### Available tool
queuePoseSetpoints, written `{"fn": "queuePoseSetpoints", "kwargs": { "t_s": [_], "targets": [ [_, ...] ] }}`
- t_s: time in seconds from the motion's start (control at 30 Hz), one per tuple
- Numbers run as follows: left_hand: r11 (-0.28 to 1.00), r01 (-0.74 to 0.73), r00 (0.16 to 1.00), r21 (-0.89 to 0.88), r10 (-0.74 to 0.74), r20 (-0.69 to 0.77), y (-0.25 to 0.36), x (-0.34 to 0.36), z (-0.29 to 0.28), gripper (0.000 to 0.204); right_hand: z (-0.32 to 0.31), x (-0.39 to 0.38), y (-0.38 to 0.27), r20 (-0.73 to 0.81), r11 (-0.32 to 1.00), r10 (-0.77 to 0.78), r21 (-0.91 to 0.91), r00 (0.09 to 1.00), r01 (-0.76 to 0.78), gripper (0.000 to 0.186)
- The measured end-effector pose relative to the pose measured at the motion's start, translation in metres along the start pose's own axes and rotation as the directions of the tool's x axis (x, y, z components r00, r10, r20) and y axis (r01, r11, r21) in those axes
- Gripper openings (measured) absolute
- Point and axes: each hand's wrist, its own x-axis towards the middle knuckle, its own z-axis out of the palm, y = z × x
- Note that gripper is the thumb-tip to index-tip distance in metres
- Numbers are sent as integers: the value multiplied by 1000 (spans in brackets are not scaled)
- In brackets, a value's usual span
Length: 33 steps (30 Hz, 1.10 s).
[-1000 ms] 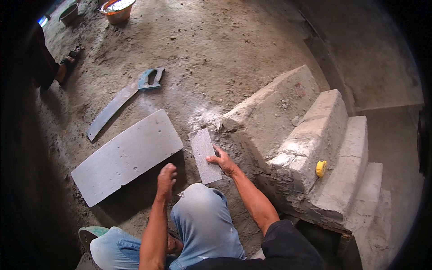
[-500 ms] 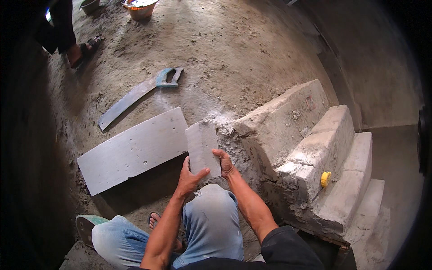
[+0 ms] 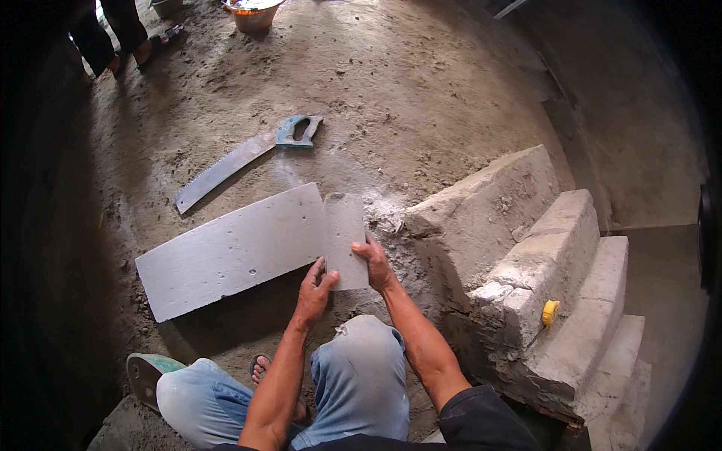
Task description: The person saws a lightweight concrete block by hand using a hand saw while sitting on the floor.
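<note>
A small grey-white lightweight concrete block [image 3: 345, 233] is held between both hands, just beyond my right knee. My left hand [image 3: 311, 295] grips its lower left edge, thumb on the upper face. On the right edge, my right hand [image 3: 374, 261] closes with its thumb across the face; the fingers behind are partly hidden. Directly left of it lies a long concrete block [image 3: 233, 248] of the same pale material, their edges close together or touching. Beyond that block a handsaw [image 3: 233, 167] with a blue-grey handle rests on the dirt floor.
Rough block steps [image 3: 556, 301] rise at the right, with a yellow tape measure [image 3: 550, 313] on one. A green-edged tool [image 3: 150, 376] lies beside my left knee. Another person's legs [image 3: 113, 34] stand at the far left. An orange-stained bucket [image 3: 253, 16] sits at the back.
The small block has turned slightly more upright and sits closer to the long block's end. The person at the far left has shifted their legs. My view has moved a little.
</note>
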Motion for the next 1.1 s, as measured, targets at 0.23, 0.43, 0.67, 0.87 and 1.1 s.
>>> {"fn": "queuePoseSetpoints", "kwargs": {
  "t_s": [0.23, 0.43, 0.67, 0.87, 1.1],
  "targets": [
    [986, 154, 983, -60, -159, -91, 6, 0, -19, 71, 45, 47, 8, -129, 311, -512, -950, 849, 43, 100],
    [984, 106, 993, 145, -98, -60, -23, 4, -44, 74, 66, 66, 34, -49, 92, -557, -996, 829, 4, 111],
    [974, 132, 990, 185, -122, -65, 7, 25, -54, 77, 49, 43, 25, -286, 303, -470, -941, 835, -151, 121],
    [975, 212, 977, 68, -210, -31, 32, 61, -38, 69, 15, 24, 42, -221, 708, -225, -706, 949, 4, 111],
    [973, 207, 978, 104, -203, -45, 8, 79, -44, 57, 22, 15, 56, -192, 641, -399, -757, 896, 123, 106]
  ]
}}
